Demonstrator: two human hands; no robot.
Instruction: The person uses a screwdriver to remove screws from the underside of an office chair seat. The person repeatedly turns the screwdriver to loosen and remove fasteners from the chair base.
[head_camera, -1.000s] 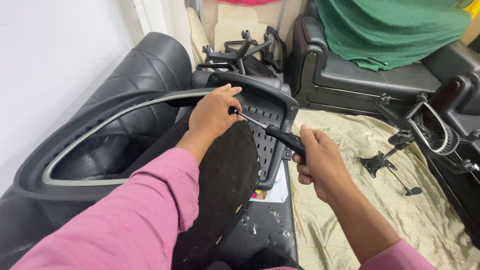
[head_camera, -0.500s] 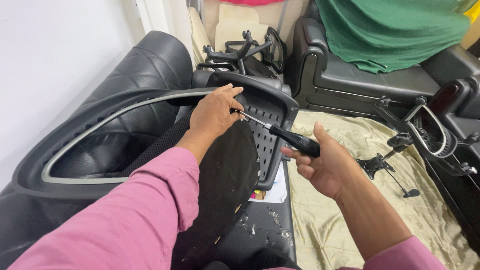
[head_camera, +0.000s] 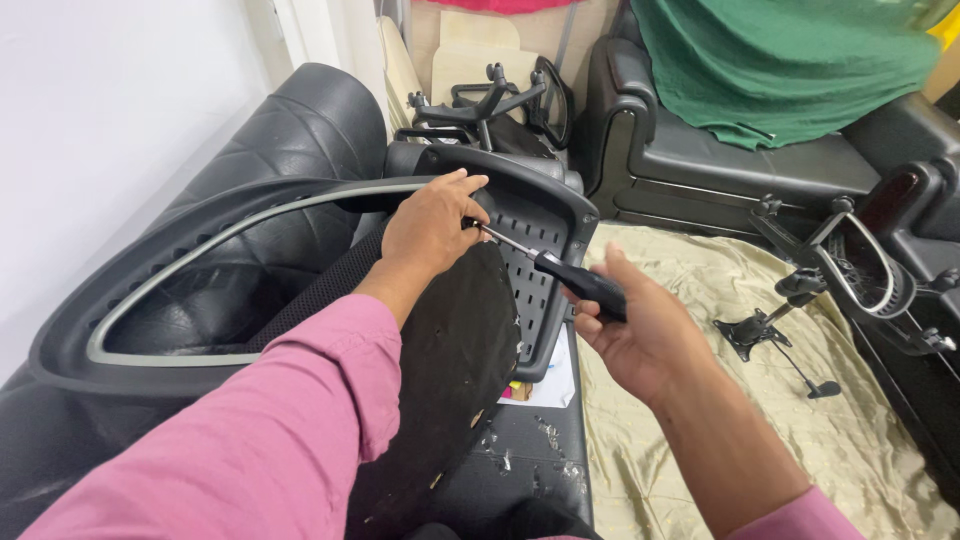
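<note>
Screwdriver sits in your right hand, its black handle wrapped by the fingers with the thumb laid along the top, while the thin metal shaft runs up and left to a tip that disappears under your left hand. That left hand is closed down over the tip and the spot it meets, at the top edge of the chair seat underside; whether the fingers pinch a screw there I cannot tell.

The tool looks light and rigid, and the handle looks smooth enough to slip if you hold it loosely, so take it mid-handle in a full wrap. The plastic chair back frame with its perforated panel is bulky, hollow and probably springy, resting across the black sofa; steady it by the thick rim rather than the slotted part.

Half a second back your right palm was open under the handle with the fingers spread; now they have curled around it, and the hand sits a little lower and nearer to you. Your left hand has not shifted. To the far right, loose chair mechanism parts lie on the beige cloth.
</note>
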